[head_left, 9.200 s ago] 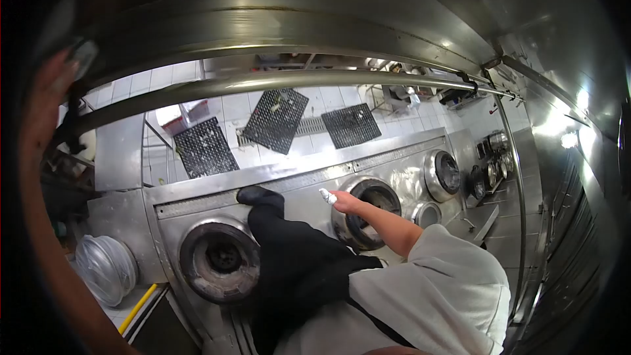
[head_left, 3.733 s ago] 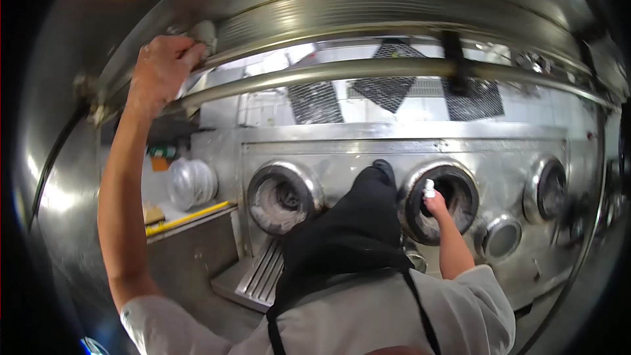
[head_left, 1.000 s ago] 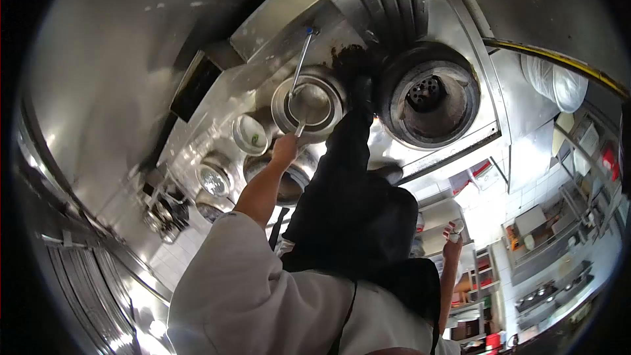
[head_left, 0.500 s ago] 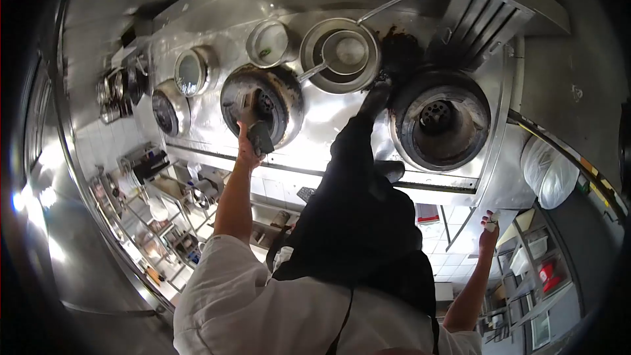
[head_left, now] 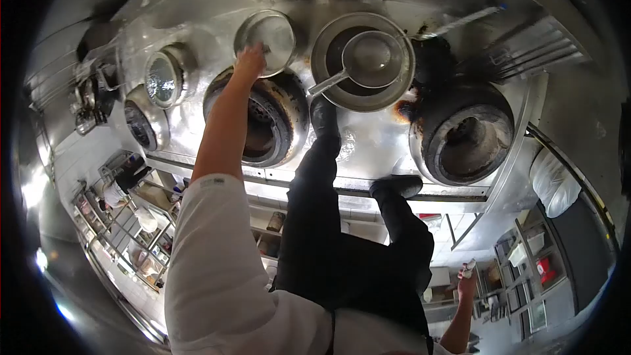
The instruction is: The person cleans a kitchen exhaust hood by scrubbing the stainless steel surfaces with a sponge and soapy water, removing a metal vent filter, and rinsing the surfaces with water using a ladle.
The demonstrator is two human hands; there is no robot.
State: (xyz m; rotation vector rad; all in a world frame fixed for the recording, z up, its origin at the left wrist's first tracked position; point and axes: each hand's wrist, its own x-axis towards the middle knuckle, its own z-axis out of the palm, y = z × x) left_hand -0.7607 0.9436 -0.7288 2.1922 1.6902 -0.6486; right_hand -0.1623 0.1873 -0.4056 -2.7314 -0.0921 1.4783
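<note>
Two hands showed far apart on my feed, so I took the wide bowl [head_left: 321,49] as my landmark. Just left of that bowl stood a pot [head_left: 276,29], with the left hand [head_left: 248,62] at its near rim; blur hid the fingers, and I could not tell how far open they were or whether they gripped anything. Well nearer the body and right of the bowl, clear of the surface [head_left: 368,141], the right hand [head_left: 467,283] had its fingers curled around a white wad [head_left: 468,267], perhaps to keep it off the cookware. A pan [head_left: 372,59] sat inside the bowl, its handle [head_left: 327,83] over the rim; I judged that the hollow kept it from sliding. Shoes stood apart on the body side of the bowl, the left shoe [head_left: 323,117] closer, the right shoe [head_left: 397,187] farther, probably for balance.
</note>
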